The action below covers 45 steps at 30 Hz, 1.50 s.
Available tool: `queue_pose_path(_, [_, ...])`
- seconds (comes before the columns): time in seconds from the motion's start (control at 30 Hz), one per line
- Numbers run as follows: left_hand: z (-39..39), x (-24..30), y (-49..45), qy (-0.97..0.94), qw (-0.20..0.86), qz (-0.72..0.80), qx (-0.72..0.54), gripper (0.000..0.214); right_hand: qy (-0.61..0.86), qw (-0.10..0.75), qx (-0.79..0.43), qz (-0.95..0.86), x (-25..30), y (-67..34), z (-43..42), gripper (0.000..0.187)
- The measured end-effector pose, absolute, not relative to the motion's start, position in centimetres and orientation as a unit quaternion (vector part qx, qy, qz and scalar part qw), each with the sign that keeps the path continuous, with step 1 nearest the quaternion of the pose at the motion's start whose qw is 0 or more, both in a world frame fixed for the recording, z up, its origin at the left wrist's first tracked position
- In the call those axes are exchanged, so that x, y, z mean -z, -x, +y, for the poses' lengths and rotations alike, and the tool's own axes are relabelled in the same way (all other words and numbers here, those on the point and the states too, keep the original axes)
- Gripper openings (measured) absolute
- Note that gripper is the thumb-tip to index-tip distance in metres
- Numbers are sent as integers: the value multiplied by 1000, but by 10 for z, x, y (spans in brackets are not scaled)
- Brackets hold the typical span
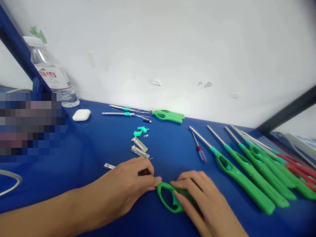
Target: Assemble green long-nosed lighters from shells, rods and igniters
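Gripping green handle [166, 198], left hand [128, 186] and right hand [199, 197] fingers closed; lighter row [247, 180] near right.

- Your left hand [123, 189] lies palm down, fingertips pinched together.
- Your right hand [199, 197] lies palm down, fingers curled, just beside the left.

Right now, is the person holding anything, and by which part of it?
Yes: a green lighter handle, lying on the blue table. The left hand pinches its front end beside the finger loop; the right hand clasps its rear end.
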State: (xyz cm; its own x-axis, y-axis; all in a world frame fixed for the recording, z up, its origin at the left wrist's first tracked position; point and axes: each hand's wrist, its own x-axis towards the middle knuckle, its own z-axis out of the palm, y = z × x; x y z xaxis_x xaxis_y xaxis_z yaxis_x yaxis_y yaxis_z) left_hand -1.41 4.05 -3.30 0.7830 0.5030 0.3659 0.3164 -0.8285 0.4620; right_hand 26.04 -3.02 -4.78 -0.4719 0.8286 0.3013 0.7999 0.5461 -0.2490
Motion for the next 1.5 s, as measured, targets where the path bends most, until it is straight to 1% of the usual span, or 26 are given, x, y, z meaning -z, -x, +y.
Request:
queue_pose_path(0.1, [41, 34, 14, -924, 190, 218, -251, 26, 488, 217, -38, -845, 49, -259, -32, 23])
queue_pose_path(0.23, [39, 35, 15, -922, 192, 221, -253, 23, 494, 216, -34, -841, 51, -261, -35, 22])
queue_pose_path(0.53, [37, 32, 14, -931, 163, 223, -237, 28, 491, 219, 11, -843, 50, -258, -33, 26])
queue_pose_path(0.67, [38, 28, 14, -938, 134, 213, -239, 31, 475, 223, 53, -849, 49, -256, -33, 47])
queue_pose_path(0.8, [39, 27, 14, -942, 105, 213, -238, 29, 468, 220, 80, -852, 48, -252, -34, 40])
queue_pose_path(0.87, [39, 28, 14, -943, 96, 213, -239, 30, 464, 220, 99, -852, 47, -251, -34, 41])
queue_pose_path(0.93, [38, 29, 14, -945, 83, 212, -235, 35, 458, 223, 115, -853, 45, -249, -35, 41])
queue_pose_path(1.03, [37, 29, 13, -949, 58, 208, -228, 54, 448, 230, 140, -852, 43, -248, -37, 41])
queue_pose_path(1.07, [36, 28, 13, -951, 51, 204, -228, 57, 446, 234, 148, -851, 42, -247, -38, 41])
queue_pose_path(1.1, [35, 28, 12, -951, 44, 202, -229, 55, 444, 239, 155, -849, 41, -247, -38, 41])
queue_pose_path(1.23, [32, 23, 11, -951, 24, 194, -238, 36, 431, 255, 176, -848, 38, -246, -37, 42])
queue_pose_path(1.4, [30, 21, 11, -949, 41, 198, -240, 32, 428, 259, 173, -848, 36, -247, -36, 39])
queue_pose_path(1.5, [30, 24, 11, -948, 51, 201, -242, 26, 425, 263, 162, -851, 37, -247, -37, 38])
